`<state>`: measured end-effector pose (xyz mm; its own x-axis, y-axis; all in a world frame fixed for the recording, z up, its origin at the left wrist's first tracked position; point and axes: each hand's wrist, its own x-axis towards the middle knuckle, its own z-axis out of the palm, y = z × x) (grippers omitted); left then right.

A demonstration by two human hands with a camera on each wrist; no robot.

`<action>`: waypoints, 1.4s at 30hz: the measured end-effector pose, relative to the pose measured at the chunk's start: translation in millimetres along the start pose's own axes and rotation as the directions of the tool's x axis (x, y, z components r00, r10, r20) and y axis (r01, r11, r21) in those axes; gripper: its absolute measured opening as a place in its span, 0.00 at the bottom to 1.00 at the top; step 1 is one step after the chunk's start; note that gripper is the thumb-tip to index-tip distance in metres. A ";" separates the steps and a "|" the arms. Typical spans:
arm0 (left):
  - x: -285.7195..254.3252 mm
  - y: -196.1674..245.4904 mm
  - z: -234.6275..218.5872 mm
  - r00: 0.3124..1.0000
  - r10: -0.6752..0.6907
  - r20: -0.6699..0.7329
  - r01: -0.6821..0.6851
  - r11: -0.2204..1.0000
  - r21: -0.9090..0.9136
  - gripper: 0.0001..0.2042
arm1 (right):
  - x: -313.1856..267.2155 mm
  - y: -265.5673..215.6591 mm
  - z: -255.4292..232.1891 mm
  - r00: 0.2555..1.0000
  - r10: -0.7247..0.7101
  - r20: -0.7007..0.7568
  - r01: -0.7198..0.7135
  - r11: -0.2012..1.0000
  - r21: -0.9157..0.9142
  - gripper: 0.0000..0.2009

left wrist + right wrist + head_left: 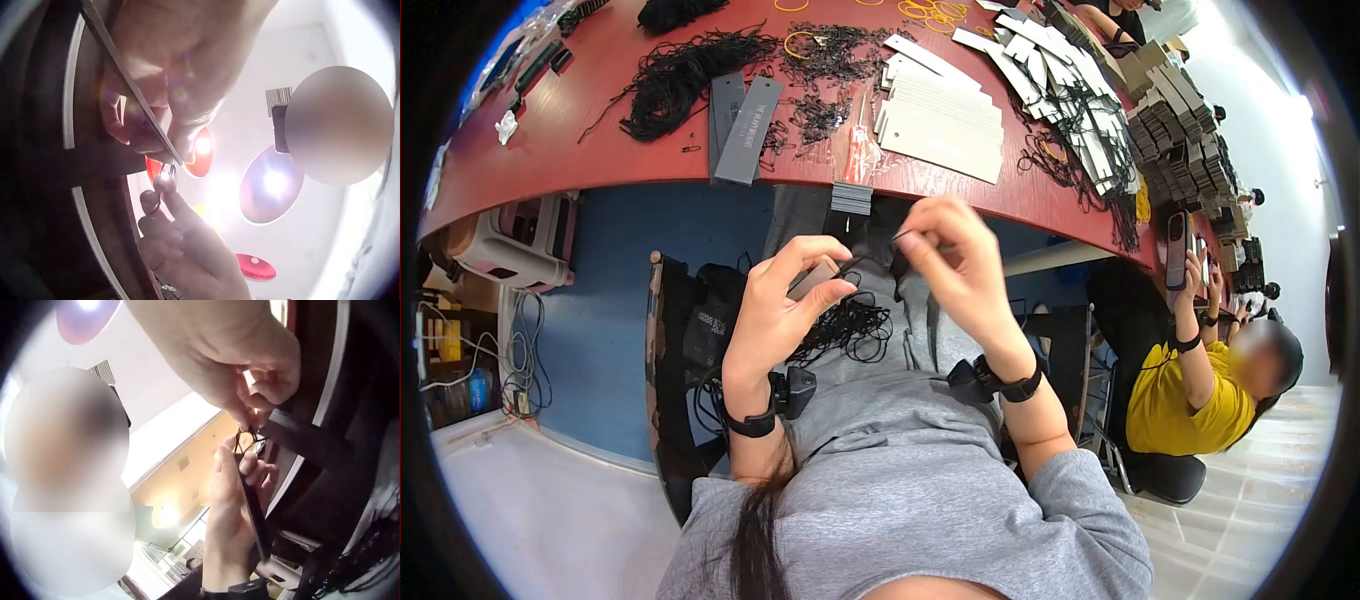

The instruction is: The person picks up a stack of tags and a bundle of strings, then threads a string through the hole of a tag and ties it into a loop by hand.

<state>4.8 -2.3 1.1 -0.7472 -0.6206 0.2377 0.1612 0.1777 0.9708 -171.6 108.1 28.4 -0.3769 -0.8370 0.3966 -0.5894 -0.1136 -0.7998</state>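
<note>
My left hand (785, 300) pinches a thin flat tag (813, 280) between thumb and fingers above the lap. The tag shows edge-on in the left wrist view (128, 78) and as a dark strip in the right wrist view (251, 509). Close by, my right hand (955, 262) pinches a black cord (247, 439) with thumb and fingertips, at the tag's end. A loose bundle of black cords (855, 325) lies on the lap beneath the hands.
On the red table (610, 130) are dark grey printed tags (750, 130), a stack of pale tags (940, 125), black cords (675, 85) and yellow bands (935, 12). Small grey pieces (852, 198) sit at its edge. A person in a yellow shirt (1190, 410) holds a phone (1178, 250) at the right.
</note>
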 end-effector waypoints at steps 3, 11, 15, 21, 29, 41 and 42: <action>1.5 -12.4 -1.0 0.983 0.168 0.073 -0.171 0.984 0.041 0.10 | 4.4 -16.1 -14.0 0.988 -0.020 -0.154 -0.015 0.974 -0.227 0.03; 5.0 -16.4 7.5 0.955 0.272 0.120 -0.277 0.960 0.033 0.11 | 7.5 -27.4 -19.6 0.966 -0.011 -0.257 0.000 0.999 -0.039 0.01; 3.6 -11.7 9.6 0.936 0.339 0.098 -0.343 0.939 0.028 0.13 | 11.3 -35.7 -32.4 0.967 0.194 -0.165 -0.174 0.976 0.131 0.03; -3.0 -12.6 18.6 0.936 0.350 0.049 -0.351 0.936 0.014 0.18 | 7.3 -38.8 -35.8 0.855 0.256 0.451 -0.375 0.907 0.194 0.08; 9.0 -3.8 13.7 0.887 0.396 -0.236 -0.394 0.917 0.057 0.35 | 38.0 -26.3 -70.4 0.926 0.377 0.039 -0.373 0.891 0.260 0.10; 3.8 -9.8 -7.1 0.826 0.277 -0.491 -0.289 0.956 0.053 0.10 | 85.7 83.8 -145.0 0.888 0.236 -0.395 -0.439 0.690 -0.575 0.13; 4.1 -9.6 -6.7 0.826 0.278 -0.490 -0.290 0.956 0.054 0.10 | 87.5 79.1 -141.4 0.893 0.270 -0.361 -0.448 0.619 -0.645 0.13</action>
<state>4.5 -11.7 -7.0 -0.2563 -0.8375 0.4827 0.3357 0.3912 0.8569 -352.2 101.5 63.6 -0.7535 -0.5845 0.3011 -0.6569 0.6497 -0.3826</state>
